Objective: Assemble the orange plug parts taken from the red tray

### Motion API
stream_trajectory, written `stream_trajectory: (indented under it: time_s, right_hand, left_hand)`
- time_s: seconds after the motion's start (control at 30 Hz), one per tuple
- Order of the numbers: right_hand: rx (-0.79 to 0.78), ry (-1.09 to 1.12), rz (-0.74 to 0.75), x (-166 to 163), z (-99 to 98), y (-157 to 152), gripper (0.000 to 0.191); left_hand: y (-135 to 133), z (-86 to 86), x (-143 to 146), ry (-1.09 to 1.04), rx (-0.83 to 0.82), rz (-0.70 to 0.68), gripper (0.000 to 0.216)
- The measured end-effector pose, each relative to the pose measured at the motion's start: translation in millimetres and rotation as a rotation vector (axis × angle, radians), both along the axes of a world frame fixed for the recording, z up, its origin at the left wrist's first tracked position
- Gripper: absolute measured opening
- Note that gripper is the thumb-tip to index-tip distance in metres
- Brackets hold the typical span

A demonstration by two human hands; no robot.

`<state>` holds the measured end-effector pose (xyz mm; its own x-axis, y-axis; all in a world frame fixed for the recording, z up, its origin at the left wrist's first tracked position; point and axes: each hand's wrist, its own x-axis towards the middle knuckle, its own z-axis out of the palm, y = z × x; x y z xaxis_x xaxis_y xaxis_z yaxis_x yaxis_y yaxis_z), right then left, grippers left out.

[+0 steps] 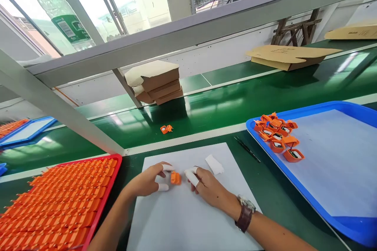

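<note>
A small orange plastic housing point(176, 178) rests on a white sheet point(165, 219) in front of me. My left hand point(151, 179) is just left of it, thumb and forefinger spread apart, with white covers on the fingertips. To the right of the housing is my right hand point(203, 184), its covered thumb and forefinger held close together; whether something small is between them I cannot make out. A white paper piece point(215, 164) lies on the sheet beyond the right hand. Black tweezers point(247, 149) lie on the green table past the sheet.
On the left, a red tray point(118, 160) holds rows of orange housings. A blue tray point(326, 225) on the right carries a cluster of open orange housings point(277, 131). Two orange parts point(166, 129) sit on the green belt point(218, 106). A metal post point(73, 113) rises at left; cardboard boxes point(161, 82) stand behind.
</note>
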<state>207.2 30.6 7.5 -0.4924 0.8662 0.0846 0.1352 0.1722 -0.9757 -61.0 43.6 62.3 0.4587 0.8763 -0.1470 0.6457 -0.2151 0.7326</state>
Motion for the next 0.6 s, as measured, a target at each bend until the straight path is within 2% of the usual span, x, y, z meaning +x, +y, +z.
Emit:
stream_trajectory:
  time_s: [0.07, 0.13, 0.2, 0.3, 0.4, 0.5, 0.6]
  right_hand:
    - [0.03, -0.01, 0.008, 0.4, 1.6, -0.8, 0.023]
    - [0.068, -0.019, 0.012, 1.1, 3.2, -1.3, 0.025]
    - [0.09, -0.015, 0.006, 1.6, 3.6, -1.0, 0.027]
    - [0.068, -0.002, -0.007, 2.0, 1.8, 0.5, 0.026]
    - [0.045, 0.003, -0.002, 2.5, 0.3, 1.7, 0.024]
    - [0.062, 0.018, 0.011, 3.6, 1.5, 1.8, 0.023]
    - [0.099, 0.02, 0.003, 4.6, 3.0, 1.6, 0.022]
  left_hand:
    - [26.3, 10.6, -11.6, 0.031, -0.026, 0.154, 0.045]
    - [56.6, 16.7, -15.8, 0.065, 0.044, 0.387, 0.04]
    - [85.4, 17.8, -13.7, 0.095, 0.121, 0.523, 0.035]
    - [117.4, 12.6, -6.0, 0.124, 0.185, 0.61, 0.034]
    - [134.0, 4.8, 1.0, 0.138, 0.233, 0.661, 0.033]
    - [136.0, -2.5, 9.8, 0.14, 0.248, 0.658, 0.036]
    - [120.1, -9.2, 24.6, 0.115, 0.223, 0.561, 0.044]
